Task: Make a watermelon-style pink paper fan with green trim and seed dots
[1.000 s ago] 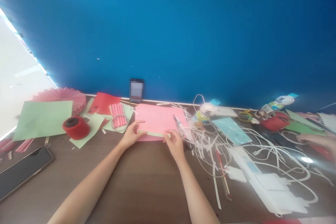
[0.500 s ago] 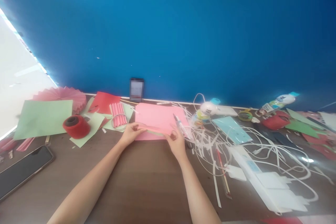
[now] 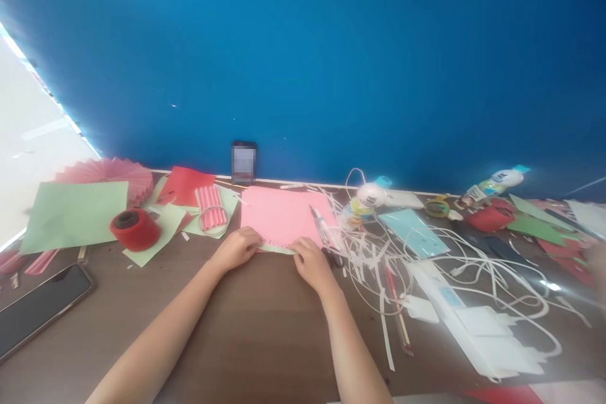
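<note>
Pink paper [image 3: 284,214] lies flat on the table in front of me. Along its near edge runs a narrow pale-green paper strip [image 3: 278,249], with a row of small dark dots just above it. My left hand [image 3: 237,249] is closed over the strip's left end, fingertips down on the paper. At the strip's other end, my right hand [image 3: 310,260] is closed in the same way, thumb hidden beneath the fingers. A pen [image 3: 320,225] rests on the right side of the pink paper, beyond my right hand.
On the left are a red tape roll [image 3: 135,229], green paper [image 3: 76,214] and a phone [image 3: 42,309]. To the right, white cables [image 3: 492,265] tangle round a power strip [image 3: 454,322], near a glue bottle [image 3: 367,197]. A blue wall [image 3: 303,63] rises behind.
Both hands have come down to the near edge of the pink paper, bringing the strip, which was raised above it, down to that edge. The view has shifted slightly.
</note>
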Demonstrator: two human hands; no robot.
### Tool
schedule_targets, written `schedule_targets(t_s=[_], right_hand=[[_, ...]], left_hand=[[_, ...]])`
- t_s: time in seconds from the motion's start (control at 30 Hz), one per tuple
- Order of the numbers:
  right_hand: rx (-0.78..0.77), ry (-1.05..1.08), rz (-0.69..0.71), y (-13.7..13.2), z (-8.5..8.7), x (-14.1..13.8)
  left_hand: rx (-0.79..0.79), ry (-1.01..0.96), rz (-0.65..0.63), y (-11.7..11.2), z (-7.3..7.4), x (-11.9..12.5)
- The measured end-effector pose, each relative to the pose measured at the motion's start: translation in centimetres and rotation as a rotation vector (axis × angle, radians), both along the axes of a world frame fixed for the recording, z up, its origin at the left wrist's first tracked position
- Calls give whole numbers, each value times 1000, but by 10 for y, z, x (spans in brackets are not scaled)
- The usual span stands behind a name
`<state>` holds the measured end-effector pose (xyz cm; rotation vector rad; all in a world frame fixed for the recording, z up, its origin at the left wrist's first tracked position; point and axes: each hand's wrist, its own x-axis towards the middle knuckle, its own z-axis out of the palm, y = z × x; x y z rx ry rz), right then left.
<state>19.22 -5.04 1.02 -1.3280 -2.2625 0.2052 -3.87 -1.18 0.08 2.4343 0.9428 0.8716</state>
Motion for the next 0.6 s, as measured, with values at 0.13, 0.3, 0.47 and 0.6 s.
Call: schedule_targets(t_s=[0.13, 0.3, 0.47, 0.6], right_hand=[[-24, 13, -9, -4, 2, 1], [-45, -17, -26, -4, 2, 2], [-15, -30, -61, -3, 0, -1], [24, -74, -37, -2, -4, -1]], left_hand=[[-44, 1, 5, -4, 7, -1], [-132, -35, 51, -4, 8, -3], [-162, -43, 82, -3, 7, -2], [-123, -19, 38, -1, 7, -4]])
